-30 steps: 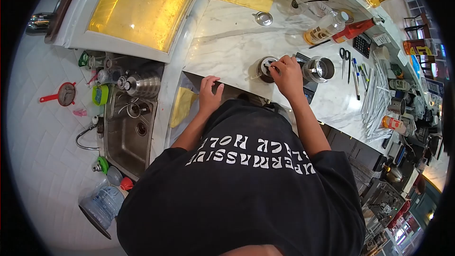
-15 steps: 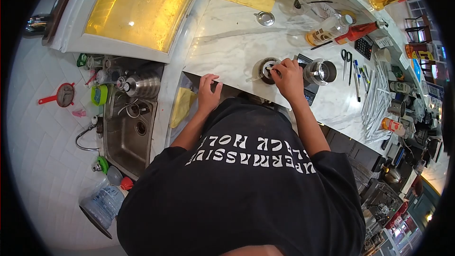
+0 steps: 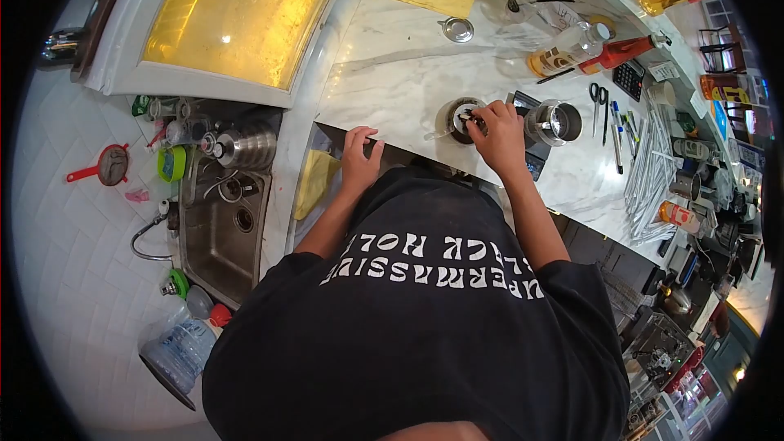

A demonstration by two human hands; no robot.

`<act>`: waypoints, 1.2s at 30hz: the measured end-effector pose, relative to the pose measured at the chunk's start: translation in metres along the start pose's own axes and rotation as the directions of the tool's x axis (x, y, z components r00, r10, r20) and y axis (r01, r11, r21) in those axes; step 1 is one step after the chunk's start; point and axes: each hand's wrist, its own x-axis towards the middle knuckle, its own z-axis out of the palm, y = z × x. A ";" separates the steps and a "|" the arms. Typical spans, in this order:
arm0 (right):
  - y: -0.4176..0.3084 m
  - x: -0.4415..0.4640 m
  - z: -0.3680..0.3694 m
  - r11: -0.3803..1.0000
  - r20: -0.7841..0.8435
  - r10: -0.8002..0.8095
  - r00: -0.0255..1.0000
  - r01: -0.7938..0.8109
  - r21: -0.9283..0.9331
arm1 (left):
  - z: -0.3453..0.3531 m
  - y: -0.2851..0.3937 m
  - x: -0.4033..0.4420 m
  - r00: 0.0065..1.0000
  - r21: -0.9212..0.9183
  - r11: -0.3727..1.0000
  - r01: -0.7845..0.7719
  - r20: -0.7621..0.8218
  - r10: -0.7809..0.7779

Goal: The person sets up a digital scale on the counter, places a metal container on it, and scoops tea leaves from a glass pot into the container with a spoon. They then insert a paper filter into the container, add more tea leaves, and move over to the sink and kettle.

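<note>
My right hand (image 3: 498,135) reaches over a round glass vessel (image 3: 452,120) with dark contents, near the counter's front edge. Its fingers are pinched at the vessel's mouth around something small that I cannot make out. Just right of that hand, a steel pitcher (image 3: 559,122) stands beside a black digital scale (image 3: 535,155), partly covered by my hand. My left hand (image 3: 359,155) rests at the counter edge, fingers apart and holding nothing. A small metal lid (image 3: 458,29) lies farther back on the marble counter (image 3: 392,57).
Bottles, including a red one (image 3: 616,55), stand back right near a calculator (image 3: 629,80). Scissors (image 3: 599,96), pens and a pile of wrapped straws (image 3: 649,175) lie to the right. At left are a sink (image 3: 220,237), steel shakers (image 3: 249,149) and a yellow-paned white door (image 3: 220,86).
The fingers of my right hand have shifted slightly over the glass vessel, and a little more of its mouth shows. My left hand stays in place.
</note>
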 end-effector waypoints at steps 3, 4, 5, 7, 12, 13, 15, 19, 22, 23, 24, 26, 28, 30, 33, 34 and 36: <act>-0.003 -0.003 -0.008 1.000 -0.021 0.005 1.000 -0.005 0.028 | -0.002 0.003 -0.002 1.000 0.012 1.000 0.028 0.012 -0.028; -0.004 -0.004 -0.011 0.999 -0.029 0.008 1.000 -0.007 0.039 | -0.002 0.002 -0.003 1.000 0.004 1.000 0.027 0.012 -0.027; -0.004 -0.007 -0.013 0.999 -0.046 0.006 0.999 -0.004 0.054 | -0.002 0.001 -0.003 1.000 -0.004 1.000 0.025 0.012 -0.025; -0.003 -0.012 -0.019 0.996 -0.079 0.003 0.997 0.004 0.084 | -0.003 0.003 -0.003 1.000 -0.006 1.000 0.022 0.009 -0.022; -0.009 -0.031 -0.041 0.992 -0.109 0.048 0.993 -0.035 0.125 | -0.001 0.009 -0.008 1.000 0.004 1.000 0.005 -0.009 -0.005; -0.009 -0.035 -0.045 0.990 -0.120 0.043 0.992 -0.027 0.136 | 0.000 0.010 -0.010 1.000 0.011 1.000 0.004 -0.009 -0.003; -0.008 -0.041 -0.049 0.986 -0.117 0.053 0.992 -0.033 0.165 | 0.002 0.013 -0.015 1.000 0.027 1.000 0.000 -0.011 0.001; -0.005 -0.050 -0.064 0.979 -0.128 0.023 0.992 0.003 0.206 | 0.010 0.023 -0.031 0.999 0.043 0.999 0.034 -0.021 -0.033; -0.005 -0.057 -0.081 0.975 -0.120 0.025 0.992 0.002 0.221 | 0.020 0.033 -0.050 0.998 0.044 0.998 0.036 -0.043 -0.034; -0.005 -0.059 -0.087 0.974 -0.118 0.025 0.993 0.002 0.228 | 0.024 0.034 -0.057 0.999 0.043 0.999 0.024 -0.047 -0.022; -0.005 -0.061 -0.093 0.968 -0.111 0.027 0.993 0.002 0.252 | 0.025 0.041 -0.063 0.999 0.043 0.999 0.013 -0.050 -0.010; 0.003 -0.067 -0.095 0.958 -0.119 0.007 0.993 0.027 0.284 | 0.026 0.053 -0.077 0.999 0.048 0.998 0.037 -0.035 -0.035; 0.011 -0.075 -0.099 0.949 -0.120 0.006 0.993 0.032 0.313 | 0.030 0.062 -0.090 0.998 0.058 0.997 0.060 -0.023 -0.059; 0.017 -0.085 -0.103 0.940 -0.112 0.021 0.993 0.018 0.341 | 0.034 0.067 -0.105 0.996 0.076 0.994 0.083 -0.016 -0.082; 0.029 -0.102 -0.104 0.938 -0.083 0.025 0.996 0.005 0.345 | 0.044 0.074 -0.126 0.997 0.075 0.995 0.073 -0.034 -0.070; 0.034 -0.107 -0.102 0.937 -0.073 0.021 0.997 0.006 0.351 | 0.046 0.076 -0.132 0.996 0.075 0.994 0.083 -0.030 -0.081; 0.042 -0.119 -0.100 0.933 -0.048 0.013 0.999 0.005 0.361 | 0.049 0.079 -0.148 0.994 0.076 0.991 0.106 -0.020 -0.105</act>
